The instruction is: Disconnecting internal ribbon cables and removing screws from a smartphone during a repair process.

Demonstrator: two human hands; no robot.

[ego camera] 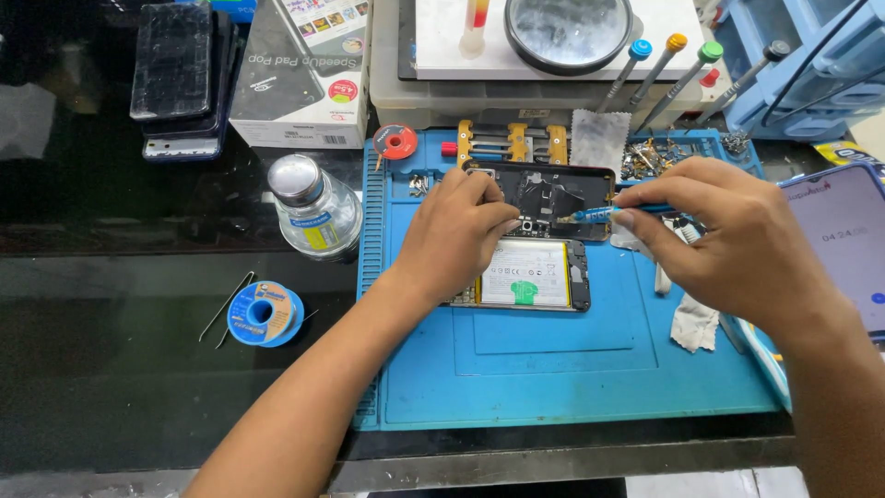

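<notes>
**Head view: two hands over an opened phone on a blue mat**

Head camera looks down on a blue work mat [553, 369] lying on a dark glass bench. An opened phone [544, 198], its back cover off, lies near the middle of the mat's far half, and beside it, on the near side, a second opened phone [530, 274] shows its white-labelled battery.

The left hand [456, 235] rests on the near left corner of the far phone, fingers curled and pressed together against its edge, steadying it. The right hand [728, 231] comes in from the right with thumb and fingers pinched shut around a slim blue screwdriver [595, 214], whose tip touches the phone's inner board close to the left fingertips.

Left of the mat stands a clear glass bottle [316, 207] with a metal cap, and nearer lies a blue spool of solder wire [265, 314]. A small white crumpled cloth [693, 323] lies on the mat under the right wrist. Several screwdrivers with coloured caps [673, 65] stand in a rack behind the mat, next to a round magnifier lens [567, 32].
</notes>
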